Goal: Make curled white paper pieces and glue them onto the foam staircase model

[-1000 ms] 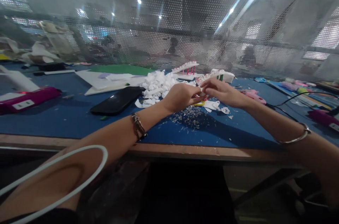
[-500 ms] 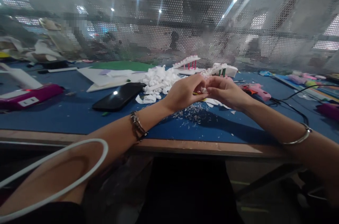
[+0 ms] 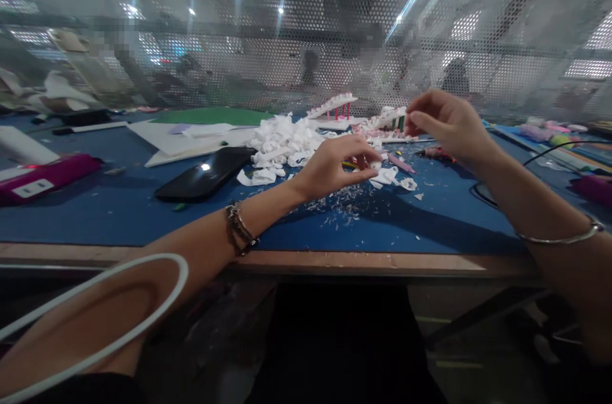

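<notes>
My left hand (image 3: 332, 165) is over the table, thumb and fingers closed at the tips on a small white piece (image 3: 377, 166) that looks like crumpled paper. A yellow sliver shows behind its fingers. My right hand (image 3: 447, 123) is raised to the right, apart from the left, with thumb and fingertips drawn together; what lies between them, if anything, I cannot make out. Just left of its fingertips stands a white model (image 3: 332, 106) on pink and red posts, with pink and white bits beside it. Behind my left hand is a heap of white paper scraps (image 3: 284, 143).
A black phone (image 3: 205, 174) lies left of the heap, before white sheets (image 3: 162, 139) and a green sheet (image 3: 215, 115). Tiny white shavings (image 3: 342, 206) are scattered near the front edge. A magenta device (image 3: 52, 178) is at left; a black cable (image 3: 549, 152) runs at right.
My right hand has parted from the left and moved up and to the right. My left hand has stayed nearly in place with the small white piece. The view has shifted slightly.
</notes>
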{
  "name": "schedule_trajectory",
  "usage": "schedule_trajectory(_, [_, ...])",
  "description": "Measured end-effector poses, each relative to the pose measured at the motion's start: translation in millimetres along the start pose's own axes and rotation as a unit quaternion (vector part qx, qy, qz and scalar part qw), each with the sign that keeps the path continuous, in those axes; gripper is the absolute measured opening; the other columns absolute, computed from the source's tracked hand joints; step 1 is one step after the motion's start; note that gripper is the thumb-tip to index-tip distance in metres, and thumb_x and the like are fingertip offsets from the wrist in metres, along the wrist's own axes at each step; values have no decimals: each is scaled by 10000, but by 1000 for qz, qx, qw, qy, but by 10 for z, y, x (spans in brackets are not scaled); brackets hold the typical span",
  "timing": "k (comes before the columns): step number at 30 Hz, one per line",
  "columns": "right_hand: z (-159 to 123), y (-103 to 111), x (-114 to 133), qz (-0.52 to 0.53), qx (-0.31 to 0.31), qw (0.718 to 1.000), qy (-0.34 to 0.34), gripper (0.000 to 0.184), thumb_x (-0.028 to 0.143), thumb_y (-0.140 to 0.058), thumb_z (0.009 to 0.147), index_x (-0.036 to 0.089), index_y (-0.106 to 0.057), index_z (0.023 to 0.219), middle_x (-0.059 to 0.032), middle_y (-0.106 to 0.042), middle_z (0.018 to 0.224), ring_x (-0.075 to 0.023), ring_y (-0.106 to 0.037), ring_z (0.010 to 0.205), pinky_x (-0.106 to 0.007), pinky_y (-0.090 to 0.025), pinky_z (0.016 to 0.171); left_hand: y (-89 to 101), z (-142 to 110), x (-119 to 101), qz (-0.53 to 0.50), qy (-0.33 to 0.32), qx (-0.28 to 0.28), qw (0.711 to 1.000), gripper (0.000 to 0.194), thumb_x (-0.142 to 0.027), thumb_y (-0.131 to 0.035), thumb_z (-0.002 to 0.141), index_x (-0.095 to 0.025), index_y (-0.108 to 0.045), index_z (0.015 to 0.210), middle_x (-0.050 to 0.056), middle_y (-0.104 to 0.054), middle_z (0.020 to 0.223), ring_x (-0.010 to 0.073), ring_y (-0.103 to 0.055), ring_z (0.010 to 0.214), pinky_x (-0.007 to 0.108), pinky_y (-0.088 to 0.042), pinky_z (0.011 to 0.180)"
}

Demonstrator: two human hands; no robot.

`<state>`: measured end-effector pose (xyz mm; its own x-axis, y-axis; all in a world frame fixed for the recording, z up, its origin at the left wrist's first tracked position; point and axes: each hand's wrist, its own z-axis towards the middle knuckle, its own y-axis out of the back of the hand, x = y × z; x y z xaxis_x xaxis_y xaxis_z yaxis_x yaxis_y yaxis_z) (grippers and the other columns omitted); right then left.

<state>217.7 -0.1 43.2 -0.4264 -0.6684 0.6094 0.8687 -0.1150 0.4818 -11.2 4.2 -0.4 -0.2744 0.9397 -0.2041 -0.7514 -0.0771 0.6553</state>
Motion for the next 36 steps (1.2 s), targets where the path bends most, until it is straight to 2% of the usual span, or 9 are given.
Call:
schedule_trajectory(2, [48,220,-100,-146,-48,987,44,137,258,-533,825,150,-605,864,-46,-625,750,-96,-578,672,-280,-457,696,-7,4,-12,-43,29,42,998,217,-278,-643,783,-129,-654,941,61,-662,849,103,-592,705,217,-479,652])
schedule_trajectory(5, [94,377,-271,-342,7,937,75,168,275,-559,799,141,-659,820,-57,-641,702,-105,-541,615,-287,-405,643,-25,3,-23,-79,40,136,987,203,-284,-632,791,-116,-663,899,85,-642,906,100,-600,717,223,-493,681])
schedule_trajectory(11, [133,-29,-507,-451,192,871,38,223,294,-545,813,131,-698,815,-115,-695,851,-202,-608,798,-300,-416,730,-76,-15,-31,-97,58,281,953,152,-265,-620,772,-150,-679,852,72,-660,865,118,-594,715,234,-483,663])
schedule_trajectory(16, [72,-316,-569,-525,205,825,-43,385,372,-447,890,92,-694,795,-199,-688,854,-258,-635,835,-339,-433,718,-93,-27,-36,-109,91,308,941,190,-277,-620,747,-154,-694,871,85,-675,870,130,-611,710,225,-485,640])
schedule_trajectory(23, [32,-205,-457,-582,182,790,-59,200,173,-550,759,86,-660,902,-233,-672,949,-340,-636,841,-383,-440,643,-79,-25,-18,-128,109,322,932,349,-299,-666,717,-137,-639,1025,93,-683,865,134,-617,734,222,-498,663])
schedule_trajectory(27, [18,-24,-324,-573,101,812,-42,195,138,-512,752,123,-598,927,-185,-664,910,-280,-622,759,-334,-388,587,-78,-28,18,-144,122,321,928,319,-306,-662,721,-142,-633,994,93,-689,886,130,-626,738,223,-501,681])
schedule_trajectory(30, [-23,89,-166,-497,47,866,9,40,208,-521,777,173,-520,759,-78,-633,756,-181,-579,663,-280,-348,548,-81,-30,35,-143,121,325,927,278,-321,-661,723,-138,-648,931,90,-681,878,129,-624,727,215,-489,660])
schedule_trajectory(33, [-89,97,-10,-222,24,974,32,173,277,-535,811,185,-461,685,12,-552,545,-90,-517,484,-216,-346,460,-69,-23,37,-137,135,322,927,290,-350,-659,728,-133,-655,920,84,-679,877,129,-615,721,221,-474,659])
schedule_trajectory(36, [-167,-11,68,42,77,996,29,186,307,-502,848,164,-530,734,40,-538,459,-58,-455,340,-184,-321,345,-40,-10,51,-113,146,310,933,365,-430,-676,711,-138,-662,928,73,-675,898,129,-601,728,235,-455,681])
